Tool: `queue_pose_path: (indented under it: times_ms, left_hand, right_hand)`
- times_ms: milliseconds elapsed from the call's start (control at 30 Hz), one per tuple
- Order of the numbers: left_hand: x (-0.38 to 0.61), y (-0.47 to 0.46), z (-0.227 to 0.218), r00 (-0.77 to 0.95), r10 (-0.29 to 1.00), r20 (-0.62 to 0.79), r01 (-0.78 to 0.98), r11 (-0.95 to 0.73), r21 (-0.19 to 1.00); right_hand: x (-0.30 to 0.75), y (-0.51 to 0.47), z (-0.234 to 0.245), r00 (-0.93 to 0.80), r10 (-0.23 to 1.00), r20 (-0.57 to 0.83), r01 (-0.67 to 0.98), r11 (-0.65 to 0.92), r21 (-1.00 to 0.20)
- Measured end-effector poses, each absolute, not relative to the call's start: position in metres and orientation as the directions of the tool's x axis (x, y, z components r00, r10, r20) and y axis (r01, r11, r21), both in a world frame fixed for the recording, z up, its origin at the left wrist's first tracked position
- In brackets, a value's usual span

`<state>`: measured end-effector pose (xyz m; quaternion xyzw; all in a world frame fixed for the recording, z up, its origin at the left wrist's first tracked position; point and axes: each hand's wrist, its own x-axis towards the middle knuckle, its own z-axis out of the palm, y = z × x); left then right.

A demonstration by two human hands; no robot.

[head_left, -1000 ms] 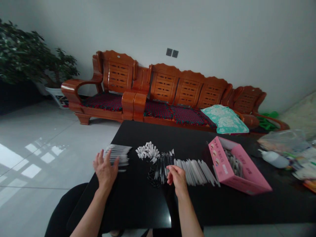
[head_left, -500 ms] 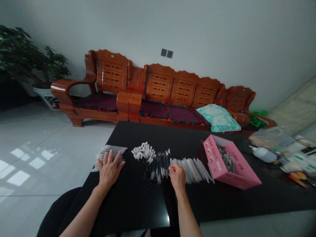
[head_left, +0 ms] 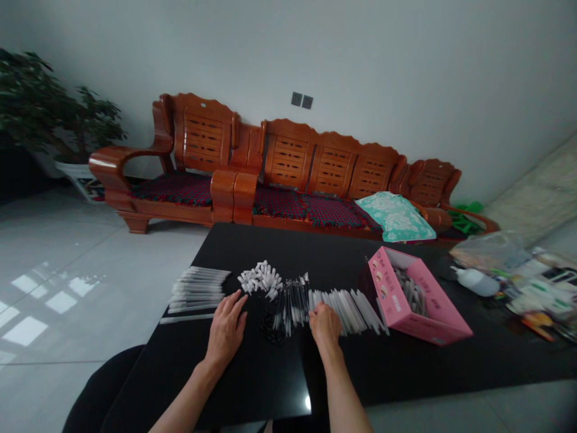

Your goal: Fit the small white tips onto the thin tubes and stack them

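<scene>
I sit at a glossy black table (head_left: 252,385), its top throwing back a small bright glint near the front edge. My left hand (head_left: 228,328) is loose and holds nothing, fingers stretched toward the heap of short white caps (head_left: 260,278), which lies just beyond the fingertips. My right hand (head_left: 325,325) is curled in at the near end of the right-hand row of pale tubes (head_left: 358,310); I cannot tell whether the fingers grip one. Between my hands lie a bunch of slim dark-topped rods (head_left: 292,304) and, just beside it, a small pile of black pieces (head_left: 270,328). Another row of pale tubes (head_left: 198,288) lies along the table's left edge, the nearest tube a little apart from the others.

To the right stands an open pink box (head_left: 392,291) with grey-white pieces inside, and past it a white bottle (head_left: 475,281) beside a clear plastic bag (head_left: 487,249). Across the table, a carved wooden sofa (head_left: 336,162) with dark red checked seat pads (head_left: 331,211) runs along a plain wall bearing two dark sockets (head_left: 302,100). A turquoise floral pillow (head_left: 396,216) lies on it. Window light patches the pale tiled floor (head_left: 135,288) at left, below a leafy potted plant (head_left: 90,120).
</scene>
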<state>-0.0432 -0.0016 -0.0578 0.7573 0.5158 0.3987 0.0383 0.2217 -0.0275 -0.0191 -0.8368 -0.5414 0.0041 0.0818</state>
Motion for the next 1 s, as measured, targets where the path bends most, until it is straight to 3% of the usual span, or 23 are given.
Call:
queue_pose_path:
  times_ms: [233, 500, 600, 700, 767, 867, 1000]
  left_hand:
    - [-0.046, 0.001, -0.063, 0.154, 0.813, 0.561, 0.756, -0.463, 0.463]
    - [-0.044, 0.001, -0.066, 0.17, 0.819, 0.548, 0.763, -0.461, 0.453]
    - [-0.044, 0.002, -0.068, 0.17, 0.819, 0.547, 0.755, -0.465, 0.462]
    - [-0.044, 0.002, -0.066, 0.172, 0.818, 0.548, 0.744, -0.473, 0.473]
    - [-0.041, 0.001, -0.063, 0.181, 0.829, 0.53, 0.731, -0.474, 0.491]
    - [-0.028, -0.001, -0.052, 0.193, 0.864, 0.465, 0.715, -0.449, 0.537]
    - [0.004, 0.005, -0.034, 0.218, 0.913, 0.344, 0.734, -0.386, 0.558]
  right_hand:
    - [0.224, -0.016, -0.011, 0.36, 0.932, 0.028, 0.933, -0.36, -0.029]
    - [0.228, -0.013, -0.007, 0.333, 0.942, 0.032, 0.942, -0.332, -0.041]
    - [0.219, -0.013, -0.008, 0.334, 0.935, 0.119, 0.929, -0.306, -0.21]
    - [0.2, -0.014, -0.017, 0.303, 0.924, 0.232, 0.815, -0.125, -0.566]
    - [0.187, -0.015, -0.026, 0.355, 0.877, 0.325, 0.691, -0.012, -0.723]
    - [0.175, -0.019, -0.04, 0.435, 0.807, 0.399, 0.615, 0.058, -0.787]
    - [0.172, -0.022, -0.051, 0.482, 0.777, 0.405, 0.627, 0.016, -0.779]
